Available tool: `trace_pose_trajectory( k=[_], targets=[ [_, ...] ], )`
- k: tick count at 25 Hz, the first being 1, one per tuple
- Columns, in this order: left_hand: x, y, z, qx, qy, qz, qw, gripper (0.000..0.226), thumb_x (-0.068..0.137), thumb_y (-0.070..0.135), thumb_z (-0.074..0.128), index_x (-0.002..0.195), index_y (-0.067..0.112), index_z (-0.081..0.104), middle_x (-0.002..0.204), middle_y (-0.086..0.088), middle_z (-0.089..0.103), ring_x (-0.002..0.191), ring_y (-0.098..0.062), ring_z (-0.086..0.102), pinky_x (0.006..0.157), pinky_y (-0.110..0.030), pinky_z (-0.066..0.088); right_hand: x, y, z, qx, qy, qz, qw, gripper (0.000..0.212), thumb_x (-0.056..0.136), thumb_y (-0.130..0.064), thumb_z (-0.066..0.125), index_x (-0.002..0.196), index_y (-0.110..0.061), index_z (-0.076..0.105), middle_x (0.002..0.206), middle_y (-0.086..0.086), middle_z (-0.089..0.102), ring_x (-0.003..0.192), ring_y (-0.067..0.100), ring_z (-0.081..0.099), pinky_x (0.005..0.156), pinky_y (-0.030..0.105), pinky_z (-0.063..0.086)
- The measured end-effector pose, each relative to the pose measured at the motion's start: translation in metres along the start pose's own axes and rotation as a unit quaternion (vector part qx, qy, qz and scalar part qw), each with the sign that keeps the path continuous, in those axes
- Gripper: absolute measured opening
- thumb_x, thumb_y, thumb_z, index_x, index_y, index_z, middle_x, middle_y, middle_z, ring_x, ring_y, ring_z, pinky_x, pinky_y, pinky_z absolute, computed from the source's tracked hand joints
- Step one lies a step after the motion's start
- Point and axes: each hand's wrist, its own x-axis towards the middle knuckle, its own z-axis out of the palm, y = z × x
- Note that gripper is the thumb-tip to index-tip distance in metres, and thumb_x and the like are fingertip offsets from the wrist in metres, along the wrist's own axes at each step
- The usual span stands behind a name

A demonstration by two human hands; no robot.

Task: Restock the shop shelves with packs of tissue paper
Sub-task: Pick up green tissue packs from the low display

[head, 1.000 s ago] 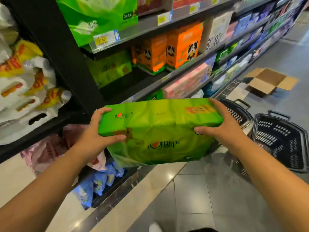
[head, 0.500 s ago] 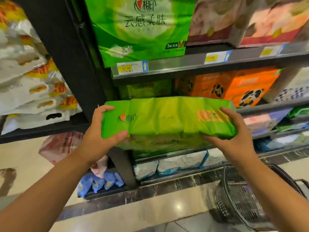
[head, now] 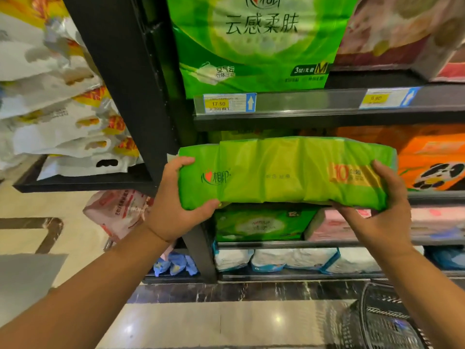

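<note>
Starting at the left, white bags (head: 63, 132) pile up, then the black upright (head: 125, 84) stands just beside the left hand (head: 173, 205), which grips the left end of the green tissue pack (head: 286, 175). Pack's held level in front of the shelf opening, with a slim gap under the price-tag rail (head: 314, 104). Right hand (head: 377, 217) grasps the right end, close to the orange panda box (head: 432, 167). Black basket (head: 387, 321) sits on the floor at bottom right.
</note>
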Motion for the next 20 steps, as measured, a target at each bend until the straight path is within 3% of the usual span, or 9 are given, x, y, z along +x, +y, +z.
trace_pose_trajectory(
  k=[5,7,10,15,18,20],
  targets=[
    [0.016,-0.033,0.019,-0.001,0.0,-0.002,1.0,0.071,0.066,0.039,0.073,0.121,0.057,0.032,0.121,0.037,0.037,0.111,0.001,0.048,0.091,-0.021,0.045,0.007,0.038,0.008,-0.017,-0.008,-0.002,1.0,0.08,0.076,-0.061,0.067,0.133,-0.014,0.036,0.132,-0.037,0.034,0.12,0.002,0.044,0.1,0.02,0.04],
    [0.018,-0.04,0.025,0.003,0.005,-0.003,1.0,0.07,0.065,0.038,0.072,0.121,0.053,0.033,0.12,0.039,0.036,0.111,0.006,0.046,0.091,-0.017,0.043,0.009,0.05,0.011,-0.022,-0.009,-0.007,1.0,0.08,0.077,-0.061,0.066,0.134,-0.014,0.035,0.132,-0.037,0.033,0.119,0.007,0.044,0.101,0.02,0.039],
    [0.028,-0.047,0.032,0.014,0.024,-0.017,0.999,0.068,0.066,0.039,0.071,0.121,0.051,0.034,0.119,0.04,0.036,0.109,0.008,0.045,0.09,-0.016,0.043,0.024,0.072,0.019,-0.026,-0.016,-0.023,0.999,0.08,0.077,-0.052,0.07,0.135,-0.008,0.036,0.133,-0.034,0.033,0.122,0.0,0.041,0.103,0.02,0.037],
    [0.034,-0.067,0.048,0.055,0.059,-0.032,0.996,0.062,0.069,0.041,0.069,0.121,0.036,0.036,0.117,0.041,0.037,0.109,0.011,0.043,0.092,-0.014,0.04,0.04,0.104,0.032,-0.017,-0.062,0.014,0.998,0.077,0.071,-0.036,0.074,0.136,-0.019,0.035,0.131,-0.039,0.032,0.123,-0.009,0.037,0.104,0.02,0.038],
    [0.041,-0.072,0.055,0.056,0.1,-0.048,0.992,0.065,0.07,0.039,0.07,0.124,0.033,0.034,0.124,0.025,0.038,0.113,0.007,0.044,0.097,-0.024,0.042,0.058,0.108,0.037,0.013,-0.065,0.039,0.997,0.083,0.07,-0.026,0.082,0.136,-0.028,0.032,0.134,-0.028,0.03,0.125,-0.012,0.035,0.106,0.016,0.034],
    [0.048,-0.072,0.064,0.056,0.15,-0.062,0.985,0.073,0.073,0.031,0.071,0.133,0.017,0.03,0.125,0.018,0.036,0.112,0.014,0.044,0.095,-0.014,0.04,0.07,0.11,0.04,0.014,-0.065,0.071,0.995,0.098,0.07,-0.015,0.085,0.143,-0.018,0.019,0.138,-0.02,0.025,0.126,-0.017,0.03,0.105,0.008,0.027]
  ],
)
